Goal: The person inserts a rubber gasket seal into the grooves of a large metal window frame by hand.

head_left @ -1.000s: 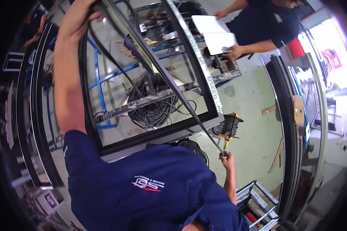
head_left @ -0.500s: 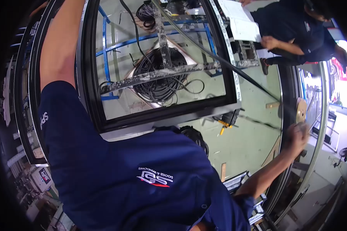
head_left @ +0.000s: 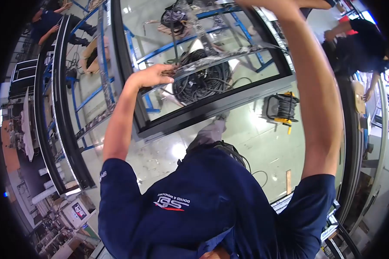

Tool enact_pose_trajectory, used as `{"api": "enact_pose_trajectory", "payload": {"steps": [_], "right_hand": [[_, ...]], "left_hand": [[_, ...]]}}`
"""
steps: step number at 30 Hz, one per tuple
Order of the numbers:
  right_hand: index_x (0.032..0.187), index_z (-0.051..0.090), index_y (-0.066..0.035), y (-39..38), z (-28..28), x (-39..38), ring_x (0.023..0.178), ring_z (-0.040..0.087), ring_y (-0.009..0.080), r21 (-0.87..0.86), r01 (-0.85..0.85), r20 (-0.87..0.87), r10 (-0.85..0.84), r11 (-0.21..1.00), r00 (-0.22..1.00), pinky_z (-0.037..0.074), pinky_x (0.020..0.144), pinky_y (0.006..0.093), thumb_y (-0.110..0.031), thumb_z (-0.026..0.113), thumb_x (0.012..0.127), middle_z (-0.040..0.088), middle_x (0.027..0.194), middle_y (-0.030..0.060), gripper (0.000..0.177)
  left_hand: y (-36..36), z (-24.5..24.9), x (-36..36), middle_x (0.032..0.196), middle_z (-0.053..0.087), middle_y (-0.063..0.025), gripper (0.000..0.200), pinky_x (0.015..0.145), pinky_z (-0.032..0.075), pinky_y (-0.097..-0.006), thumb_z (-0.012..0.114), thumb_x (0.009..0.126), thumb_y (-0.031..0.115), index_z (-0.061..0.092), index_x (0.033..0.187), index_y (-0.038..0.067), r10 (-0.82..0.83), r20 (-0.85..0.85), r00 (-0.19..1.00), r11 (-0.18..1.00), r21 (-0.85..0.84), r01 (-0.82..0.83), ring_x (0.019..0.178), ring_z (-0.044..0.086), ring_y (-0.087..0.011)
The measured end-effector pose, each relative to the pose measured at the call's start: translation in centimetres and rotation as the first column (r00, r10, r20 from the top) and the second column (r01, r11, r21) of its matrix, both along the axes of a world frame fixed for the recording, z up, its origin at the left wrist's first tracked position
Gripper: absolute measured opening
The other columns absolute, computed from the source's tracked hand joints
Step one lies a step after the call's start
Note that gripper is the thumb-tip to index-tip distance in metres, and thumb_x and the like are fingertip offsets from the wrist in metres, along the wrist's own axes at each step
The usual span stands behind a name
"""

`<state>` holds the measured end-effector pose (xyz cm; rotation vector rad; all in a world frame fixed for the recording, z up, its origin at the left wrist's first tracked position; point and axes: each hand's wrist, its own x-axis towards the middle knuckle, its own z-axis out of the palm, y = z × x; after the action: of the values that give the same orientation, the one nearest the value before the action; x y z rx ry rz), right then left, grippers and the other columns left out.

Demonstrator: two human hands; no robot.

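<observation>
My left hand (head_left: pixel 153 75) is over the near left part of a black rectangular frame (head_left: pixel 216 103), beside a speckled support bar (head_left: pixel 220 58). Its thumb and fingers close round something dark at their tips, too small to make out. A thin black cord (head_left: pixel 175 39) runs down close to those fingertips, towards a large coil of black strip (head_left: pixel 199 80) below the frame opening. At the top edge, my right hand (head_left: pixel 268 2) reaches over the far right side of the frame; its fingers are largely cut off by the image edge, and what it touches cannot be seen.
Blue trestle legs (head_left: pixel 151 52) stand beneath the frame. A cable reel (head_left: pixel 285 108) with yellow parts lies on the floor at right. Another dark frame (head_left: pixel 65 121) stretches along the left. One person (head_left: pixel 363 47) is at upper right, another (head_left: pixel 49 23) at upper left.
My left hand has come into view from beyond the top edge. My right hand has swung from the right side up to the frame's far side. The view has shifted, showing the whole reel.
</observation>
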<state>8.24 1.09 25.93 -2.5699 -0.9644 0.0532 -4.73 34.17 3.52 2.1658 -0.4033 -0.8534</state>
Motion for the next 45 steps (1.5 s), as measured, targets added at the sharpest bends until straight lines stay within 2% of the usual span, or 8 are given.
{"api": "enact_pose_trajectory", "payload": {"steps": [2,3,6,8,11,23,38,45], "right_hand": [[0.119,0.058,0.003,0.5,-13.5,0.8,0.09,0.068,0.0388,0.202,-0.125,0.38,0.04,0.971,0.924,0.05,0.078,0.0469,-0.03,0.063,0.091,0.068,0.095,0.0272,0.044],[0.147,0.041,-0.001,0.5,-14.2,-4.3,0.123,0.057,0.0406,0.264,-0.072,0.132,0.038,0.962,0.991,0.045,0.101,0.0426,-0.035,0.065,0.093,0.058,0.132,0.0287,0.068],[0.125,0.06,0.004,1.9,-21.7,-14.7,0.115,0.06,0.0425,0.247,0.075,-0.341,0.014,0.966,0.94,0.047,0.099,0.0465,-0.034,0.063,0.093,0.065,0.12,0.0274,0.05],[0.113,0.068,0.001,3.2,-28.1,-20.2,0.109,0.063,0.0374,0.372,0.079,-0.332,0.053,0.925,0.942,0.044,0.102,0.047,-0.033,0.064,0.093,0.069,0.113,0.0196,0.039],[0.1,0.073,-0.004,5.9,-27.6,-25.2,0.1,0.064,0.0306,0.215,0.112,0.072,-0.13,0.97,0.989,0.04,0.105,0.0461,-0.032,0.066,0.091,0.072,0.103,0.0105,0.031],[0.092,0.073,-0.008,14.2,-27.2,-27.4,0.098,0.063,0.0227,0.205,0.524,-0.017,-0.532,0.827,0.847,0.03,0.113,0.0505,-0.017,0.068,0.085,0.072,0.093,0.0021,0.012],[0.08,0.073,-0.009,18.2,-29.0,-27.6,0.088,0.063,0.0188,0.252,0.707,0.13,-0.747,0.66,0.652,0.036,0.109,0.0461,-0.013,0.07,0.079,0.071,0.083,-0.0013,0.005],[0.078,0.072,-0.01,18.4,-29.3,-27.3,0.089,0.063,0.0181,0.188,0.749,0.122,-0.772,0.636,0.624,0.037,0.11,0.0441,-0.013,0.07,0.074,0.071,0.085,-0.0022,0.005]], "left_hand": [[2.9,-0.2,-4.3,0.132,0.064,-0.0184,0.057,0.104,0.045,-0.0352,0.069,0.092,0.014,0.048,0.142,-0.003,0.119,0.105,0.987,0.993,-0.008,-0.119,0.121,0.06,-0.0235],[4.8,-1.1,-5.8,0.131,0.064,-0.018,0.054,0.103,0.046,-0.0353,0.069,0.092,0.013,0.051,0.139,-0.004,0.172,0.085,0.982,0.985,-0.012,-0.171,0.121,0.061,-0.0238],[8.2,-0.9,-9.3,0.123,0.068,-0.0184,0.041,0.098,0.049,-0.0368,0.07,0.089,0.012,0.062,0.126,-0.005,0.113,0.105,0.988,0.979,0.157,-0.128,0.117,0.064,-0.029],[8.9,-0.8,-9.6,0.119,0.069,-0.0192,0.038,0.097,0.05,-0.0382,0.07,0.087,0.012,0.065,0.122,-0.004,-0.072,0.134,0.988,0.962,0.271,0.034,0.114,0.065,-0.0319],[9.5,-3.4,-8.6,0.117,0.07,-0.0192,0.033,0.096,0.049,-0.042,0.067,0.088,0.017,0.069,0.118,0.002,-0.293,0.11,0.95,0.917,0.313,0.246,0.11,0.064,-0.0353],[5.7,-12.0,-3.9,0.099,0.074,-0.0147,0.04,0.079,0.052,-0.0448,0.08,0.077,0.028,0.074,0.11,0.008,-0.854,-0.354,0.381,0.321,0.217,0.922,0.089,0.069,-0.0336],[5.0,-16.6,-4.6,0.09,0.073,-0.0155,0.036,0.077,0.053,-0.0458,0.076,0.08,0.041,0.077,0.091,0.006,-0.93,-0.348,0.117,0.018,0.275,0.961,0.089,0.07,-0.0352],[5.6,-18.7,-5.0,0.087,0.072,-0.0213,0.055,0.077,0.054,-0.0478,0.062,0.085,0.052,0.073,0.08,-0.002,-0.997,-0.053,-0.048,-0.057,0.18,0.982,0.086,0.069,-0.0399]]}}
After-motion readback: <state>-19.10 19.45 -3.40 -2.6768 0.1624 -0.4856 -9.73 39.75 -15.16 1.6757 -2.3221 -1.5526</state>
